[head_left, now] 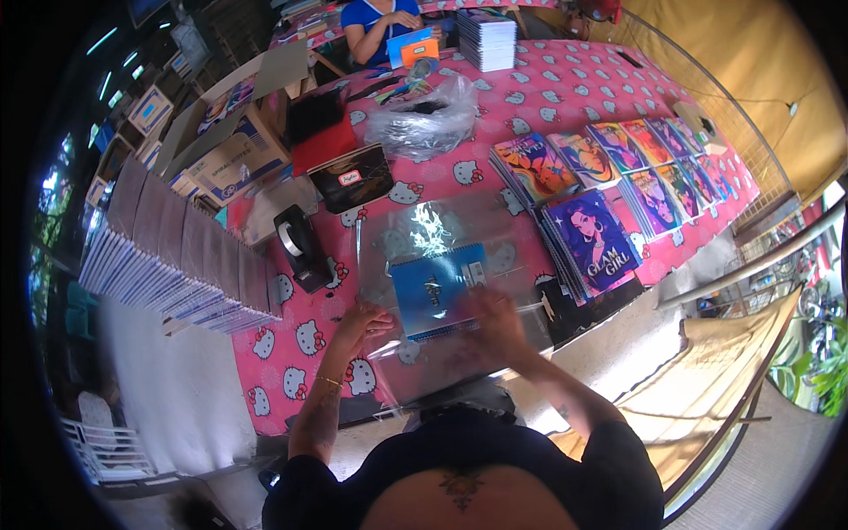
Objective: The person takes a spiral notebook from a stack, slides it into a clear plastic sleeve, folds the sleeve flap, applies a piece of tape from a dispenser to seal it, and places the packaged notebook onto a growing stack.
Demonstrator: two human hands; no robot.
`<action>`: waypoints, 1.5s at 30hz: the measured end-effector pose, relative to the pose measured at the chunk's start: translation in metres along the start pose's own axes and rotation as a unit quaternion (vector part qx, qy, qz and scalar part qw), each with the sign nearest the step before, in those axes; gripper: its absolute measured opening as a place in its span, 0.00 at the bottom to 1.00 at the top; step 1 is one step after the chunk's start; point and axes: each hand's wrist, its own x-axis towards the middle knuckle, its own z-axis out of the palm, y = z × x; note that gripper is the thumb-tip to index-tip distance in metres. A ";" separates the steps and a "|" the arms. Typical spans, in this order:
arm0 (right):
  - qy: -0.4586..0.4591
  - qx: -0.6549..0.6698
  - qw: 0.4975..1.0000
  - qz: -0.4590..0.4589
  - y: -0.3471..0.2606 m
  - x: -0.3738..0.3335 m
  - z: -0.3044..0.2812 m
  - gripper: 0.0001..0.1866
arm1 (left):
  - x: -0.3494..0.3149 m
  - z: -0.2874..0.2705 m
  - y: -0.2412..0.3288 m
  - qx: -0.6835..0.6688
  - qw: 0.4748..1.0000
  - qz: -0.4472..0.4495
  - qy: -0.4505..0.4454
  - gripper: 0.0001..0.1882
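Note:
Blue spiral-bound notebooks (433,291) lie on a clear plastic sheet (433,358) in front of me, wire bindings along their far and near edges. The sheet is glossy, with bright glare beyond the notebooks. My left hand (362,325) is at the sheet's left edge, its fingers bent and drawn together on the plastic, a little apart from the notebooks. Over the notebooks' right side is my right hand (496,327), blurred by motion, so its fingers are unclear. A black tape dispenser (302,249) stands to the left of the sheet.
Stacked notebooks (181,247) stand at left, beside cardboard boxes (238,159). Several piles of colourful notebooks (592,243) cover the right side. Beyond the sheet are a dark patterned pouch (352,177) and crumpled clear plastic (424,119). Across the table another person (380,31) handles notebooks.

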 end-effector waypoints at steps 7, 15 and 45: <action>-0.033 -0.018 0.999 0.026 -0.037 -0.002 0.043 0.35 | 0.033 0.110 0.091 0.447 0.772 0.444 0.082 0.24; -0.041 -0.013 0.998 0.041 -0.040 -0.002 0.050 0.38 | 0.095 0.153 0.051 0.541 0.714 0.445 -0.002 0.23; -0.008 -0.050 0.999 -0.004 -0.034 -0.007 0.050 0.40 | 0.177 0.099 0.102 0.688 0.526 0.476 0.153 0.13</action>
